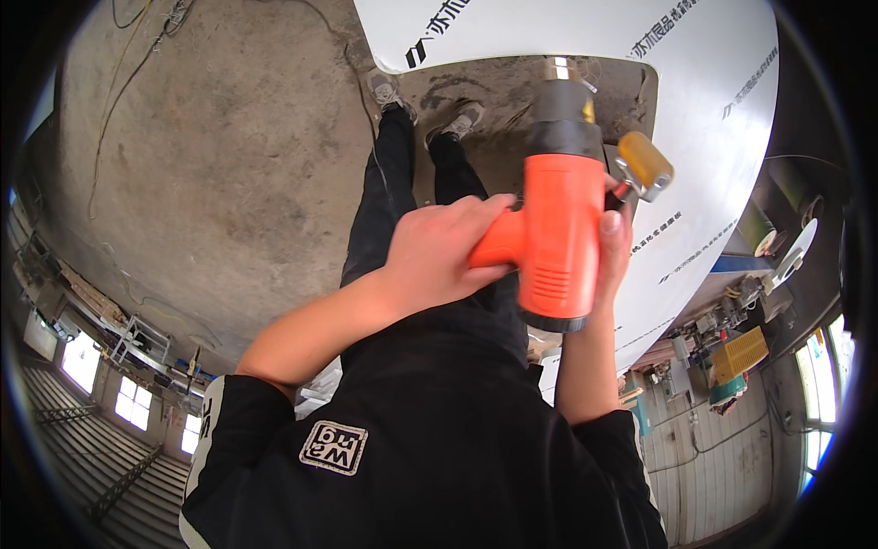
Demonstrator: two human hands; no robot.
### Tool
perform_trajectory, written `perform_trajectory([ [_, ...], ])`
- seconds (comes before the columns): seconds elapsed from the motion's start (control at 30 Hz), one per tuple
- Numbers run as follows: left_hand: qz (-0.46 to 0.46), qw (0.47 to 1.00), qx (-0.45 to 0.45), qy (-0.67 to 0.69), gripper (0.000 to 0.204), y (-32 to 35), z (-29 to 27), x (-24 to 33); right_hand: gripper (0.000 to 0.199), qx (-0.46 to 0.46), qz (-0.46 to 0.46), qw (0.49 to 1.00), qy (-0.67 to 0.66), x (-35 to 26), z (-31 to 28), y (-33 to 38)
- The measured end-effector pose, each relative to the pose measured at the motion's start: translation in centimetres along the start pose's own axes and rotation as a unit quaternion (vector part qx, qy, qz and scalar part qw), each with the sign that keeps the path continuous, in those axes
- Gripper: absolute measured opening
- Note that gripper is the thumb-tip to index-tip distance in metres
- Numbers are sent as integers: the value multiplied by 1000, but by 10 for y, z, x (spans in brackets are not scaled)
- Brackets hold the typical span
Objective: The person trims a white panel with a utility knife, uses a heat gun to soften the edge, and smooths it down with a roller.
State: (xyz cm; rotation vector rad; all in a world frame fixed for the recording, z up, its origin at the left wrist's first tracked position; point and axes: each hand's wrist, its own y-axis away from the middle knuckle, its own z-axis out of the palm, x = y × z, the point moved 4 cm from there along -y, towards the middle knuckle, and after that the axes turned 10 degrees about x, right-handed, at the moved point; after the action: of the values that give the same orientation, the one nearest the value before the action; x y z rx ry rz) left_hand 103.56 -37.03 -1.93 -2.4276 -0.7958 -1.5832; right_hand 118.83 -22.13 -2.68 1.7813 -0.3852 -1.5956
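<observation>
My left hand (437,245) is wrapped round the grip of an orange heat gun (560,224). Its dark collar and metal nozzle point away from me, and its black rear cap is toward my body. On the far side of the gun, my right hand (615,252) is partly hidden behind the housing. A small hand roller (646,166) with a yellow-brown wheel sticks up from this hand, which is closed on its handle. Behind both tools lies a large white sheet panel (700,110) with printed black marks and a cut-out corner.
Bare concrete floor (238,192) spreads to the left, with thin cables (105,137) across it. My shoes (389,91) stand by the panel's edge. Shelves and clutter line the right wall, including a yellow crate (739,355). A metal rack (142,343) stands at the left.
</observation>
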Motion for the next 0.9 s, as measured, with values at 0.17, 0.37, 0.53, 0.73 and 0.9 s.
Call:
perform_trajectory([
  [0.17, -54, 997, 6, -53, 77, 43, -41, -13, 66, -81, 61, 995, 6, 17, 50, 23],
  [0.37, -60, 996, 14, -63, 76, 51, -51, -10, 64, -94, 75, 993, 5, 21, 55, 29],
  [0.53, -19, 1000, -3, -16, 76, 15, -11, -6, 73, -35, 8, 999, 26, 8, 12, 4],
  [0.73, 0, 1000, -15, -1, 78, -4, 12, 0, 78, 6, 8, 1000, -29, 4, -11, -6],
  [0.9, -25, 998, -8, -62, 80, 26, -22, -9, 70, -41, 22, 999, -8, 18, 24, 14],
])
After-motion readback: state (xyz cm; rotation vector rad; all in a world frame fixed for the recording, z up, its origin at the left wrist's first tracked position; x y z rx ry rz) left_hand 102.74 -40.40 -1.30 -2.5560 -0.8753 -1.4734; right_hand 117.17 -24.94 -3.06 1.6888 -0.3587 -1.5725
